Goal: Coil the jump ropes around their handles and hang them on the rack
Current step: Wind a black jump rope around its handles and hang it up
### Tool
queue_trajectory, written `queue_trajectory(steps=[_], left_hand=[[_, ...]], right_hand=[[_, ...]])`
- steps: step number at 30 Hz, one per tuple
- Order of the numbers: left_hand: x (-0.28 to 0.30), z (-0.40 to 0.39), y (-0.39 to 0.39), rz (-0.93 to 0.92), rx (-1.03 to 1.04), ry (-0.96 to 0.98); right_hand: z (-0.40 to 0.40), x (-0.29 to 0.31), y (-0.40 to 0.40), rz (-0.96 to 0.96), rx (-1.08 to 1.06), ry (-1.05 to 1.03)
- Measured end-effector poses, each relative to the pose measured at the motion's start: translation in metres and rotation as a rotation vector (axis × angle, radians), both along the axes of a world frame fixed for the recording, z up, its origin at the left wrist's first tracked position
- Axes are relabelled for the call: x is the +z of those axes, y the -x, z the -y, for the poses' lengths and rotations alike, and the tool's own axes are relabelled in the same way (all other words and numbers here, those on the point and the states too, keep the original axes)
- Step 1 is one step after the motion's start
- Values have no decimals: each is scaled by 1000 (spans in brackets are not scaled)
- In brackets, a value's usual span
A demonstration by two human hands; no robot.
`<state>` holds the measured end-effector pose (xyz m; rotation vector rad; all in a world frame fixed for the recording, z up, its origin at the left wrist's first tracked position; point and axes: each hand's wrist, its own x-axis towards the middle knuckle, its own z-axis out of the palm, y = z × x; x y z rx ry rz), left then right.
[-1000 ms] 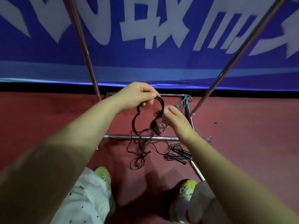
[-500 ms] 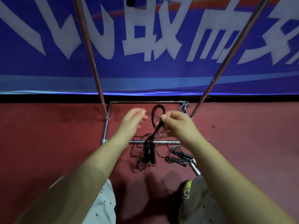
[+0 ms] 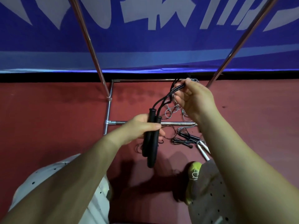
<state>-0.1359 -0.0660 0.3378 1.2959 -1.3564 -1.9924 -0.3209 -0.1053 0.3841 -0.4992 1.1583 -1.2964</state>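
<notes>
Chrome rack (image 3: 95, 50) above a red floor (image 3: 48, 126), a blue banner (image 3: 145, 46) behind it.

White characters on the banner are cropped and unreadable. In front of the rack's low crossbar, the left hand (image 3: 139, 126) clamps both black handles (image 3: 152, 139), long axis running toward the person. Their cord (image 3: 163, 99) rises up and right to the right hand (image 3: 192, 97), which pinches it, placed to wind. More jump ropes (image 3: 186, 138) lie beside the crossbar.

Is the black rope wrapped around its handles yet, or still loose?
Still loose. The left hand grips the two black handles side by side, bare of wraps; the black rope runs up to the right hand, which pinches it.
</notes>
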Motion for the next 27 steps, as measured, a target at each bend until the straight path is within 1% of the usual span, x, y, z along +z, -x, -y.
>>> queue_trajectory(steps=[2, 3, 4, 5, 6, 7, 8, 9, 10, 11, 13, 15, 17, 21, 24, 27], left_hand=[[7, 2, -1, -42, 32, -48], [11, 3, -1, -43, 36, -57], [14, 4, -1, -37, 27, -62], [18, 4, -2, -34, 8, -73], [21, 5, -3, -29, -24, -81], [25, 5, -3, -30, -62, -93], [28, 5, -4, -38, -86, -106], [30, 6, -3, -50, -91, -118], [32, 6, -3, -63, -76, -130], [34, 7, -3, -72, -45, -145], [36, 10, -5, -88, 27, -173], [37, 12, -8, -82, 33, -193], [37, 12, -10, -59, 8, -209], [40, 11, -11, -94, 9, -240], [41, 7, -9, -169, -42, -352], [40, 1, -5, -199, -139, -455]], right_hand=[[2, -7, 3, -39, -8, -74], [3, -12, 2, -143, 11, -133], [2, -18, 1, -331, 53, -188], [2, -26, 0, -561, 102, -226], [1, -31, -2, -794, 129, -226], [-2, -32, -5, -961, 139, -163], [-5, -31, -7, -1037, 168, -32], [-8, -30, -9, -1051, 235, 122], [-12, -27, -10, -1019, 339, 259], [-16, -24, -11, -960, 460, 344], [-24, -21, -12, -836, 683, 376], [-27, -24, -11, -806, 789, 367], [-28, -27, -12, -822, 806, 375], [-27, -26, -13, -825, 725, 404], [-23, -24, -12, -815, 649, 403], [-22, -24, -9, -754, 661, 381]])
